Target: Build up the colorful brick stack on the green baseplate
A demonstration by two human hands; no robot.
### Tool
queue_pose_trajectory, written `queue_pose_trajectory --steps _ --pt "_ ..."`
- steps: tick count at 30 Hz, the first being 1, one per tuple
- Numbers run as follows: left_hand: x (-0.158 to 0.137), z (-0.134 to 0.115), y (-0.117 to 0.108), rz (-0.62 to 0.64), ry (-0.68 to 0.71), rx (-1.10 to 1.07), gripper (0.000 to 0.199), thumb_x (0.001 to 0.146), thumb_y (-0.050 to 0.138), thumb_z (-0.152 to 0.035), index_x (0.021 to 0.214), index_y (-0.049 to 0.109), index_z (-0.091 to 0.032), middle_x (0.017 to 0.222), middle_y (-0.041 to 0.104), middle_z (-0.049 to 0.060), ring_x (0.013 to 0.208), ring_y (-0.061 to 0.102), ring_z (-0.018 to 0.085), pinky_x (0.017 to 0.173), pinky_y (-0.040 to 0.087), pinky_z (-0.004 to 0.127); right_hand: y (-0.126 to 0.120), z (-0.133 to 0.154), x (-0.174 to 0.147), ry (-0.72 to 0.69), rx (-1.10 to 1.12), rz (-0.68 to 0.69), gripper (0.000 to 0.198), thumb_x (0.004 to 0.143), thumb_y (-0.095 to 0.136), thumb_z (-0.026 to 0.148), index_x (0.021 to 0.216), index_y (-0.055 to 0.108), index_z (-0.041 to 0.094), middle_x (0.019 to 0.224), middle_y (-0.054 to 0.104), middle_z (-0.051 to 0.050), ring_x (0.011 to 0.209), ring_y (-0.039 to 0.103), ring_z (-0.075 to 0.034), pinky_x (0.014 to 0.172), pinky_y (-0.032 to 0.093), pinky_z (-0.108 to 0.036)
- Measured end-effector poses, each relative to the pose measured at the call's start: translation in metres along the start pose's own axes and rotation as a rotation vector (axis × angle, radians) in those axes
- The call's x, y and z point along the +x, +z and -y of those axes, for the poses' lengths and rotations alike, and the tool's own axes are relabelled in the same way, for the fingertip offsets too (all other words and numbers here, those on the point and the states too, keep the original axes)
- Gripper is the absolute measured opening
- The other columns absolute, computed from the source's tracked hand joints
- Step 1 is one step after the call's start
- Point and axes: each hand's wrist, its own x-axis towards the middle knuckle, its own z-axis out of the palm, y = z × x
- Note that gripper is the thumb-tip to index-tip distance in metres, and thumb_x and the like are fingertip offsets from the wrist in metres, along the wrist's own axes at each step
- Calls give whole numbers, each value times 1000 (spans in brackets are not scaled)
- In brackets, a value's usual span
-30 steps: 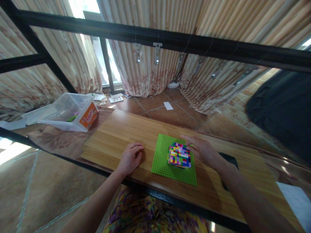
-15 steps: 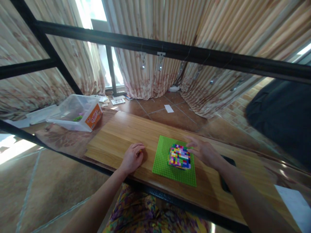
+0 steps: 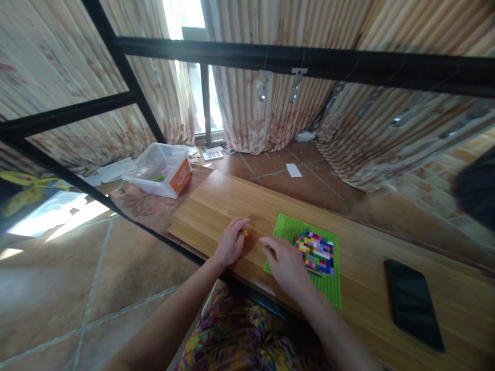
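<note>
My left hand (image 3: 231, 242) rests on the wooden board, fingers curled round a few small orange and yellow toy bricks (image 3: 245, 233) that peek out by the thumb. Just to its right, my right hand (image 3: 285, 262) hovers over the left part of a green studded baseplate (image 3: 331, 294). Its thumb and forefinger point left, slightly apart, and I see nothing between them. On the baseplate stands a block built of many-coloured toy bricks (image 3: 316, 252), partly covered by the right hand.
A black phone (image 3: 414, 303) lies on the wooden board (image 3: 228, 198) at right. Beyond the board's left end sits a clear plastic box (image 3: 154, 167) with an orange label and some bricks inside. A black metal bar (image 3: 247, 55) crosses above, before curtains (image 3: 247, 118).
My right hand has moved left from the far right side of the brick block towards my left hand. The view has turned, uncovering the phone. My left hand still holds its bricks.
</note>
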Motion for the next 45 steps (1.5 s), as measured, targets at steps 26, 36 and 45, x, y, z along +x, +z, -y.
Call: queue_pose_trajectory --steps 26,36,45 --pt "-1 0 2 32 48 109 43 72 48 -1 111 61 -14 120 62 12 112 59 20 102 49 37 7 12 -1 91 183 -152 24 94 45 26 101 67 18 95 70 -7 85 64 -17 78 47 -28" --pt "2 4 2 33 87 170 32 80 49 -7 107 63 -17 117 64 10 111 61 20 101 50 37 -81 -62 -51 333 95 -506 30 87 55 43 94 73 21 96 72 -7 87 67 -21 77 52 -33" --pt "3 2 1 36 77 164 29 81 49 -9 104 64 -17 115 64 10 109 61 20 101 50 38 -97 -116 -36 265 1 -348 32 87 51 41 92 74 19 97 71 -9 92 65 -22 81 50 -35"
